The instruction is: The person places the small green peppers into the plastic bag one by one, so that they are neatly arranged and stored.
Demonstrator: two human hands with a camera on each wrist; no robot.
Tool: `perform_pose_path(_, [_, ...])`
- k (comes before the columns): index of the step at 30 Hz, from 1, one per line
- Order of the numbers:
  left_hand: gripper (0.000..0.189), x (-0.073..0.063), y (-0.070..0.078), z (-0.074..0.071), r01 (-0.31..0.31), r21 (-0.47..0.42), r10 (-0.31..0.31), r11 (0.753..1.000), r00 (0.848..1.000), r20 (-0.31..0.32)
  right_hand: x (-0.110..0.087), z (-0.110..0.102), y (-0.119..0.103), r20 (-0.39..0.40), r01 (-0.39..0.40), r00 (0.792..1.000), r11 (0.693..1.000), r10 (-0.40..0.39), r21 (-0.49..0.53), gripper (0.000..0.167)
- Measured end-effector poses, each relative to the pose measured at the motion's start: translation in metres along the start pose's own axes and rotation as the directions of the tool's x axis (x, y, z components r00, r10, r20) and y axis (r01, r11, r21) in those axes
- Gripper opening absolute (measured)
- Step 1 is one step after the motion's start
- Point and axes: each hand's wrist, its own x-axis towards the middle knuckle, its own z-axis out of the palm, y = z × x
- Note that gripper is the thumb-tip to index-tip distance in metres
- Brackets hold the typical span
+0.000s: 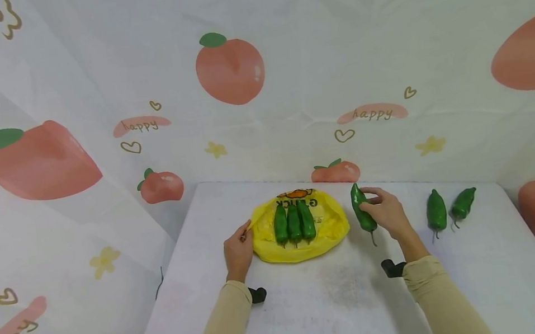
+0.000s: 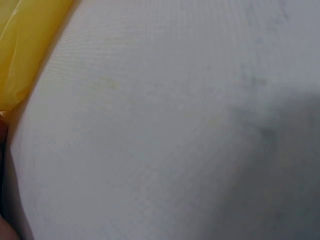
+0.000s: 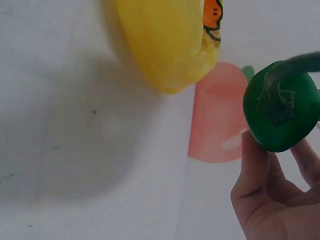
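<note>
In the head view a yellow plastic bag (image 1: 268, 252) lies spread on the table, its mouth wide, with three green peppers (image 1: 294, 223) side by side inside it. My left hand (image 1: 239, 254) pinches the bag's left edge. The left wrist view shows only a strip of the yellow bag (image 2: 30, 45) and a sliver of fingers at the left border. My right hand (image 1: 386, 212) holds another green pepper (image 1: 361, 208) to the right of the bag, stem downward. Seen from the right wrist, thumb and fingers grip this pepper (image 3: 280, 112), stem end facing the camera.
Two more green peppers (image 1: 437, 211) lie on the right side of the white table (image 1: 316, 307). Behind the table hangs a pale cloth (image 1: 291, 118) printed with peaches. Dark wrist mounts (image 1: 393, 268) stick out inward from both wrists.
</note>
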Motion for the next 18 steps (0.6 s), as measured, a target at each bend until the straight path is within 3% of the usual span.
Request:
perform_pose_path(10, [0.029,-0.001,0.000,0.001,-0.001,0.000,0.001,1.000,1.000,-0.009,-0.004,0.014,-0.011,0.033,0.018,0.999,0.996,-0.021,0.085,0.063])
perform_pose_path(18, [0.030,-0.001,0.002,0.000,0.002,0.000,-0.002,1.000,1.000,-0.007,-0.002,0.024,-0.018,0.009,0.044,0.999,0.994,-0.045,0.095,0.064])
